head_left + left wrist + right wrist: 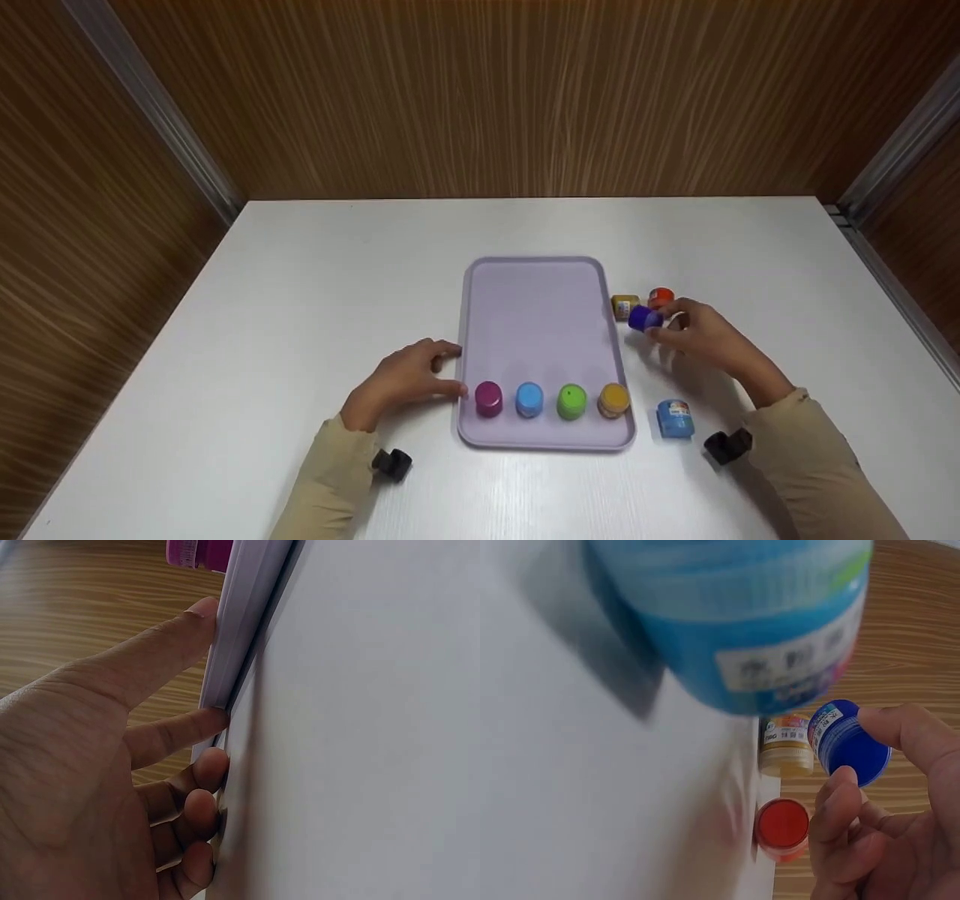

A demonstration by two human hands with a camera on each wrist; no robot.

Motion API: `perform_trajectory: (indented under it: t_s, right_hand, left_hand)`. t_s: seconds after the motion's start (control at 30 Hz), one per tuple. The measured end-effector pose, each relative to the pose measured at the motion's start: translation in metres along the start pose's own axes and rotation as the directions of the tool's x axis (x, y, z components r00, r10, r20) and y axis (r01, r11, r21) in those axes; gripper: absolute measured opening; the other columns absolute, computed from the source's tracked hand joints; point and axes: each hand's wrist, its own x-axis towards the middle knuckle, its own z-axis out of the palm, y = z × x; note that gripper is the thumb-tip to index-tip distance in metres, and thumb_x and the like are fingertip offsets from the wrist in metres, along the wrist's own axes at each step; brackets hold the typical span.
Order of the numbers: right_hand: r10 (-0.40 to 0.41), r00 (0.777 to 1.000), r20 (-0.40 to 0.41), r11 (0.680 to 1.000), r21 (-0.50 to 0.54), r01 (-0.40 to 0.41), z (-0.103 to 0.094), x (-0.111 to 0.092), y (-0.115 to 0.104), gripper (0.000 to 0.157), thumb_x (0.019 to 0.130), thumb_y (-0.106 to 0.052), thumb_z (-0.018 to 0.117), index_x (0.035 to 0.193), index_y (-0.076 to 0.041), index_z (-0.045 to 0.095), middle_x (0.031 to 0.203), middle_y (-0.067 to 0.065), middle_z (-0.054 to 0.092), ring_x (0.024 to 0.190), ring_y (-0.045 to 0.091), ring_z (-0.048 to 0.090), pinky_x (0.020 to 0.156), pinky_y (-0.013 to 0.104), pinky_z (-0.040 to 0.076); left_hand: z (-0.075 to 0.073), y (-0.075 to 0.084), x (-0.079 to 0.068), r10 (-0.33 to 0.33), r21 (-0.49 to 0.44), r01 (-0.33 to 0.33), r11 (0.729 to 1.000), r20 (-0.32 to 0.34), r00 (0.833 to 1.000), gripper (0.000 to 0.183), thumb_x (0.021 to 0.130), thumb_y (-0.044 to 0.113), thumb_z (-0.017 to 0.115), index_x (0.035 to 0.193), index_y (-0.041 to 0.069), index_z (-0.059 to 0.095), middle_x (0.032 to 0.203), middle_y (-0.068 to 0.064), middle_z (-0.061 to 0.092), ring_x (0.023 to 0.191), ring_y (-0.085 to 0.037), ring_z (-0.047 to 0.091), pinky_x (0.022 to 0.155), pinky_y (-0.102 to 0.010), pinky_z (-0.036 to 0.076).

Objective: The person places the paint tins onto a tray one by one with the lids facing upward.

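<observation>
Between the thumb and fingers of my right hand is a dark blue paint jar, tilted on its side; in the right wrist view the jar shows a printed label. Close by it lie an ochre paint jar and a red paint jar. My left hand rests at the left edge of the lilac tray, thumb and index finger touching its rim. Along the tray's near end stand a magenta jar, a light blue jar, a green jar and an orange-yellow jar.
Another blue paint jar lies on the white table right of the tray, near the right wrist. It looms large in the right wrist view. Wood-grain panels enclose the table at the back and sides.
</observation>
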Motion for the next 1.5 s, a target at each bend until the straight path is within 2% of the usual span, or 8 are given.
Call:
perform_trajectory:
  t_s: [0.17, 0.33, 0.5, 0.67, 0.83, 1.03, 1.5]
  right_hand:
    - [-0.078, 0.996, -0.048, 0.997, 0.02, 0.079, 0.004, -0.004, -0.009, 0.053, 0.091, -0.029, 0.065, 0.123, 0.009, 0.045, 0.099, 0.016, 0.055, 0.077, 0.016, 0.054, 0.063, 0.023, 0.05]
    - [-0.17, 0.979, -0.113, 0.984, 0.039, 0.175, 0.012, -0.007, -0.021, 0.041, 0.09, -0.019, 0.065, 0.117, 0.008, 0.048, 0.087, 0.01, 0.056, 0.068, 0.01, 0.052, 0.058, 0.022, 0.047]
    - [-0.216, 0.971, -0.106, 0.973, 0.054, 0.222, 0.021, -0.008, -0.036, 0.042, 0.09, -0.017, 0.065, 0.118, 0.009, 0.048, 0.091, 0.015, 0.062, 0.07, 0.012, 0.054, 0.058, 0.022, 0.046]
    - [-0.239, 0.967, -0.087, 0.967, 0.065, 0.245, 0.029, -0.007, -0.052, 0.042, 0.089, -0.015, 0.065, 0.119, 0.009, 0.048, 0.094, 0.018, 0.064, 0.07, 0.014, 0.055, 0.059, 0.022, 0.049]
    - [-0.252, 0.963, -0.09, 0.963, 0.073, 0.259, 0.04, -0.006, -0.063, 0.039, 0.087, -0.016, 0.067, 0.115, 0.005, 0.051, 0.091, 0.014, 0.062, 0.071, 0.015, 0.052, 0.059, 0.021, 0.045]
    - [-0.267, 0.962, -0.053, 0.958, 0.094, 0.271, 0.053, -0.004, -0.074, 0.037, 0.086, -0.015, 0.067, 0.115, 0.003, 0.054, 0.091, 0.013, 0.061, 0.072, 0.018, 0.053, 0.059, 0.023, 0.047]
    - [-0.316, 0.948, -0.03, 0.94, 0.123, 0.317, 0.073, -0.003, -0.098, 0.036, 0.084, -0.015, 0.068, 0.113, 0.001, 0.054, 0.087, 0.009, 0.062, 0.068, 0.013, 0.052, 0.058, 0.022, 0.045]
  left_hand:
    - [0.001, 0.0, 0.0, 0.009, -0.003, -0.009, 1.0, 0.001, 1.0, 0.066, 0.073, 0.043, 0.081, 0.13, 0.016, 0.061, 0.086, 0.001, 0.051, 0.079, -0.013, 0.045, 0.069, -0.03, 0.036]
    - [0.0, 0.0, -0.001, 0.012, -0.023, -0.011, 1.0, 0.006, 1.0, 0.065, 0.072, 0.043, 0.081, 0.129, 0.016, 0.062, 0.085, 0.001, 0.049, 0.079, -0.013, 0.044, 0.069, -0.03, 0.035]
    - [0.001, 0.0, -0.002, 0.006, -0.024, -0.006, 1.0, 0.008, 1.0, 0.066, 0.072, 0.043, 0.081, 0.129, 0.016, 0.061, 0.085, 0.001, 0.05, 0.08, -0.013, 0.045, 0.069, -0.03, 0.036]
    - [0.0, 0.0, -0.002, 0.006, -0.023, -0.006, 1.0, 0.008, 1.0, 0.067, 0.072, 0.042, 0.082, 0.129, 0.015, 0.061, 0.085, 0.0, 0.05, 0.079, -0.014, 0.045, 0.069, -0.03, 0.036]
    - [0.001, -0.001, -0.001, 0.016, -0.01, -0.016, 1.0, 0.005, 1.0, 0.068, 0.072, 0.043, 0.081, 0.13, 0.014, 0.061, 0.085, 0.0, 0.05, 0.079, -0.014, 0.045, 0.069, -0.03, 0.036]
    - [0.001, -0.003, -0.002, 0.004, -0.005, -0.004, 1.0, 0.002, 1.0, 0.068, 0.072, 0.044, 0.081, 0.131, 0.015, 0.061, 0.085, 0.001, 0.051, 0.08, -0.014, 0.046, 0.069, -0.03, 0.037]
    - [0.001, -0.005, -0.001, 0.027, -0.001, -0.027, 1.0, -0.006, 1.0, 0.069, 0.072, 0.045, 0.08, 0.13, 0.014, 0.061, 0.087, 0.0, 0.051, 0.081, -0.014, 0.046, 0.071, -0.031, 0.037]
